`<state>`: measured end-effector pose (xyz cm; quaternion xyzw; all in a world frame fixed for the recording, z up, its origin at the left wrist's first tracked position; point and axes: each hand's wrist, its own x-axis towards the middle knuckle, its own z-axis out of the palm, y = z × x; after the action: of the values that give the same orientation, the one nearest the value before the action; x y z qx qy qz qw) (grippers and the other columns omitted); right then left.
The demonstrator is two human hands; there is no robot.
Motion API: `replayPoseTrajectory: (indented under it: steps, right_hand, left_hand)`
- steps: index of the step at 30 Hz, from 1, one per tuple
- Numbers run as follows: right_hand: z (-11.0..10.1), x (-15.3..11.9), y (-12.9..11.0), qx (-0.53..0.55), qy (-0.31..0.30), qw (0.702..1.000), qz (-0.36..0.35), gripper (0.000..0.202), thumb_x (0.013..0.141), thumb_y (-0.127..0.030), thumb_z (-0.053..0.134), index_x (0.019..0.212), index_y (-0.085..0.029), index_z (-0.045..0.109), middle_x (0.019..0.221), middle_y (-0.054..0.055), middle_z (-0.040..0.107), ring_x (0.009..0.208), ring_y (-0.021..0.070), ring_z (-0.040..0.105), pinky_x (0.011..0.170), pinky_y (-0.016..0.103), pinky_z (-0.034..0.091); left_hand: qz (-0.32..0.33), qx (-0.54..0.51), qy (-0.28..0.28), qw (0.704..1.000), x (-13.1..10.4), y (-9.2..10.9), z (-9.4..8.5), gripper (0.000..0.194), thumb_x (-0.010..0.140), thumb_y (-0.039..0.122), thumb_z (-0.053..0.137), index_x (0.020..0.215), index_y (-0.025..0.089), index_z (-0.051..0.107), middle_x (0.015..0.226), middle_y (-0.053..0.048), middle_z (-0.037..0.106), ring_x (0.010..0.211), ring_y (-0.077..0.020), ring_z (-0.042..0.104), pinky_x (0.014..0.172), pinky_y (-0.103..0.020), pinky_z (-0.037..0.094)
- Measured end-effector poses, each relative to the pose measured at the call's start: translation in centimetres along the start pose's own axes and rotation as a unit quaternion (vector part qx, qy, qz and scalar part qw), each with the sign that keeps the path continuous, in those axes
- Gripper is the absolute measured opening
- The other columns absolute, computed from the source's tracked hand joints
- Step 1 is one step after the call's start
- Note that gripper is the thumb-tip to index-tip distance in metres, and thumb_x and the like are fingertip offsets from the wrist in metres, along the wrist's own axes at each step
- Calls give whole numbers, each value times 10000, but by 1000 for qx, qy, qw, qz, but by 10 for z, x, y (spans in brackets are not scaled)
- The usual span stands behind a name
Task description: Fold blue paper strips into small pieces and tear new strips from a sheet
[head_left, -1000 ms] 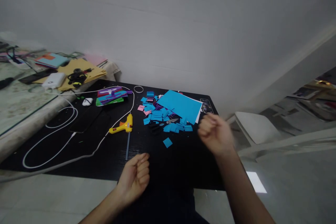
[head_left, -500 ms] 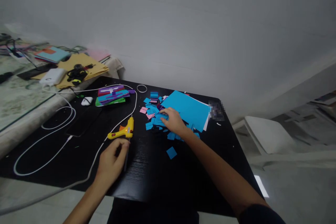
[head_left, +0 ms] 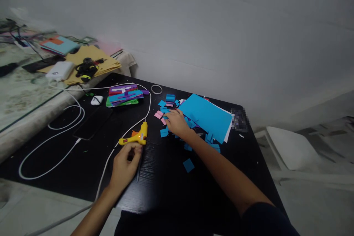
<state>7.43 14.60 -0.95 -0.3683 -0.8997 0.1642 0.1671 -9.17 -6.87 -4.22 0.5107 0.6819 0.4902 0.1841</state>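
My left hand (head_left: 125, 160) is pinched at the rear end of a yellow glue gun (head_left: 135, 136), around a thin grey glue stick (head_left: 138, 171) that sticks out behind it. The gun lies on the black table, its nozzle pointing away from me. Over a loose pile of small blue paper pieces (head_left: 164, 132), my right hand (head_left: 177, 123) reaches with fingers a little spread, seemingly touching the scraps. Pink paper pieces (head_left: 158, 114) lie just left of its fingertips. A big blue sheet (head_left: 207, 116) rests beyond my right wrist. One blue square (head_left: 188, 165) lies apart, nearer to me.
Stacked coloured paper strips (head_left: 124, 96) lie at the back left, with a grey ring (head_left: 156, 89) beside them. A white cable (head_left: 41, 147) loops around a dark phone (head_left: 92, 123). The glue gun's cord (head_left: 103, 171) runs past my left wrist. A white chair (head_left: 287, 147) stands at right.
My right hand has shifted slightly left and toward the pile's left side, pushing among the paper pieces. My left hand stays by the glue gun. The whole view has swung a little left.
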Motion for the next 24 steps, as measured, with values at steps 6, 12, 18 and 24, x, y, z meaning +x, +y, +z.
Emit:
replayPoseTrajectory:
  steps: [6, 12, 18, 24]
  right_hand:
    - [-16, -16, -8, 70, 81, 994, 28, 184, 999, -204, 597, 1080, -200, 762, 1135, 105, 780, 1100, 251, 700, 991, 400, 521]
    - [-26, -82, -28, 329, 76, 939, 69, 207, 882, -397, 768, 975, -227, 697, 900, 26, 783, 855, 208, 753, 767, 326, 576]
    - [-30, -141, -19, 374, 68, 914, 143, 302, 796, -388, 837, 916, -238, 605, 778, -21, 729, 729, 192, 703, 692, 314, 532]
    - [-34, -169, 1, 439, 59, 881, 169, 347, 730, -392, 902, 909, -244, 644, 797, -8, 740, 712, 185, 682, 682, 316, 513]
  left_hand:
    - [20, -16, 3, 1000, 0, 2, 0, 213, 984, 390, 593, 976, 203, 695, 944, -35, 736, 831, -192, 696, 762, -303, 548]
    - [126, 19, -33, 991, 21, 40, 12, 236, 994, 340, 605, 1181, 217, 678, 1010, -46, 707, 903, -198, 677, 821, -325, 546]
    - [187, -23, -254, 949, 37, 72, 47, 199, 1036, 307, 540, 984, 222, 713, 926, -27, 717, 870, -177, 681, 814, -299, 530]
    - [161, -27, -330, 930, 21, 76, 71, 203, 1024, 293, 515, 910, 205, 658, 831, -11, 622, 763, -156, 605, 715, -279, 464]
